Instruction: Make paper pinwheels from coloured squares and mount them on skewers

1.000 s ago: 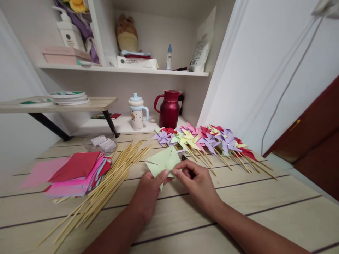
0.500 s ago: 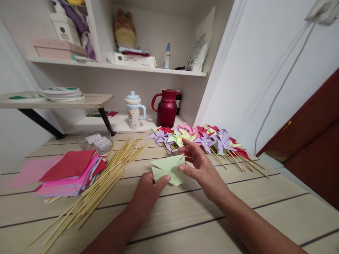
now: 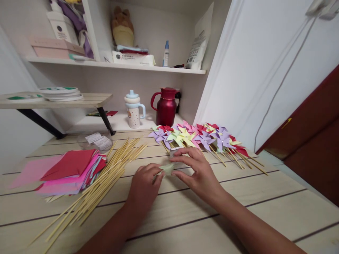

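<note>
My left hand (image 3: pixel 145 183) pinches a pale green piece of paper (image 3: pixel 167 168) between thumb and fingers. The paper is tilted almost edge-on, so its cuts cannot be made out. Just right of it, my right hand (image 3: pixel 194 169) is curved with thumb and fingers apart. Its thumb tip is close to the paper's edge; whether it touches, I cannot tell. Behind the right fingers sits a small greyish container (image 3: pixel 173 152), mostly hidden. Beyond it lie several finished paper pinwheels (image 3: pixel 205 140) on sticks, in purple, pink, red, yellow and green.
Left on the slatted table (image 3: pixel 185 225) lie a stack of coloured paper squares (image 3: pixel 70 165), many thin wooden sticks (image 3: pixel 106 183) and a clear plastic box (image 3: pixel 95 141). A tumbler (image 3: pixel 134 113) and red jug (image 3: pixel 166 109) stand behind. A small raised shelf (image 3: pixel 97 100) is at left.
The green paper has turned from showing its flat face to nearly edge-on, in my left hand. My right hand has come lower, its fingers now level with the paper.
</note>
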{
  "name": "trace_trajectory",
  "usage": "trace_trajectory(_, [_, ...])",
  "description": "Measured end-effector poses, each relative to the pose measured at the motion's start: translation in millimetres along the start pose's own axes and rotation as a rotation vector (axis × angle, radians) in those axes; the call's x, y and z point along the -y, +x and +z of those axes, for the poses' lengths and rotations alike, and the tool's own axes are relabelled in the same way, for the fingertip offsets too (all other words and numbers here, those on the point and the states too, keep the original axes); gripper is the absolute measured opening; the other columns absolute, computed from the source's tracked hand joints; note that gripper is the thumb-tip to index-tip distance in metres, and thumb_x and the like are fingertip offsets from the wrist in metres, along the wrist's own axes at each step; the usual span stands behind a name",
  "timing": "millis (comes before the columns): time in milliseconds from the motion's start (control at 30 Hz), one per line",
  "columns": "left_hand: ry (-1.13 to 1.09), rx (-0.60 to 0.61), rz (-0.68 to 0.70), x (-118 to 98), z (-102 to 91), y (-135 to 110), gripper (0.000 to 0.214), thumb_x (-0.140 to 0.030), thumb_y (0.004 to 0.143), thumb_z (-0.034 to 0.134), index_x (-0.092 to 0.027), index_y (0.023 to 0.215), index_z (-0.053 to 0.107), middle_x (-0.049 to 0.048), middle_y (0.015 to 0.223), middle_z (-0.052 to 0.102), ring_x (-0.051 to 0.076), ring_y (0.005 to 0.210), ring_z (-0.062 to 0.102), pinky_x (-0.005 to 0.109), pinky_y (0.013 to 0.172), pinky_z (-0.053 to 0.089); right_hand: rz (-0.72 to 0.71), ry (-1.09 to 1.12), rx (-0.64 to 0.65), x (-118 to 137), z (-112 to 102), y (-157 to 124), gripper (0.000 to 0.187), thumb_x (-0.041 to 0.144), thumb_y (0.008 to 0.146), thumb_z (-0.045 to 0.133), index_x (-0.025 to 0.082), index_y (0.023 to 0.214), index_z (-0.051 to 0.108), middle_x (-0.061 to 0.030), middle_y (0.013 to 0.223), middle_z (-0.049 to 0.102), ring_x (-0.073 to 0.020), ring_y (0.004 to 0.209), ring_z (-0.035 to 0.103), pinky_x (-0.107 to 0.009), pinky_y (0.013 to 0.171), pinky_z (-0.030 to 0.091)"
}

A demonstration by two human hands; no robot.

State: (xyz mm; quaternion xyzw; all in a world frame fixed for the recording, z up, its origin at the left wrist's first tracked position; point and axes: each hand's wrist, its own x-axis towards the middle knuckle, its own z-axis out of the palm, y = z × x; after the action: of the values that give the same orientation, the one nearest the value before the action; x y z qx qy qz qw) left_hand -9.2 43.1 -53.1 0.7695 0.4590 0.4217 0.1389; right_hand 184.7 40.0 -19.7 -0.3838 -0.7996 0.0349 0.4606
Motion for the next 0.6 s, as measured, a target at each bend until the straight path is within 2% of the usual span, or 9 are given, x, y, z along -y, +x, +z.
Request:
trace_trajectory(200, [0.097,-0.059,0.149,-2.8,-1.2,-1.2,0.018,-0.011,0.084,0.06,-0.022,0.091,0.072,0.0028,0.094,0.076,0.02,0.09,0.067,0.038,0.086,0.046,-0.015,-0.036,0.022,3.3,1.4,-0.8,0.024,0.021,0.078,0.076,0.024,0.102,0.072,-0.0077,0.107,0.066,-0.0267,0.102,0.057,-0.044,0.089,0.043])
trace_trajectory(367, [0.103,-0.067,0.194,-2.9,-1.2,-1.3,0.022,-0.006,0.082,0.059,-0.024,0.091,0.071,0.0007,0.093,0.076,0.019,0.09,0.068,0.043,0.097,0.038,-0.013,-0.004,0.012,6.3,5.9,-2.4,0.008,0.016,0.08,0.073,0.022,0.086,0.074,-0.0066,0.1,0.069,-0.0253,0.097,0.059,-0.042,0.086,0.042])
trace_trajectory(433, [0.068,-0.076,0.153,-5.6,-2.3,-0.9,0.018,-0.011,0.083,0.06,-0.025,0.085,0.071,-0.0001,0.089,0.076,0.019,0.087,0.068,0.043,0.099,0.037,0.041,0.035,-0.008,6.8,6.2,-1.9,0.005,0.016,0.08,0.072,0.021,0.082,0.073,-0.0065,0.095,0.07,-0.0246,0.093,0.06,-0.041,0.083,0.042])
trace_trajectory(533, [-0.068,-0.154,0.001,-9.2,-3.2,0.4,0.008,-0.023,0.082,0.065,-0.025,0.086,0.072,0.0021,0.092,0.075,0.022,0.092,0.066,0.042,0.097,0.041,0.229,0.179,-0.025,7.2,5.8,0.4,0.005,0.022,0.078,0.074,0.019,0.082,0.073,-0.0069,0.09,0.07,-0.0244,0.088,0.061,-0.039,0.081,0.045])
trace_trajectory(600, [-0.255,-0.208,-0.171,-8.1,-1.4,2.1,0.024,-0.031,0.078,0.07,-0.025,0.101,0.07,0.0054,0.105,0.072,0.024,0.101,0.064,0.04,0.094,0.044,0.41,0.343,-0.009,6.4,6.4,1.9,0.01,0.027,0.079,0.073,0.018,0.083,0.074,-0.0066,0.087,0.071,-0.0237,0.084,0.062,-0.036,0.077,0.047])
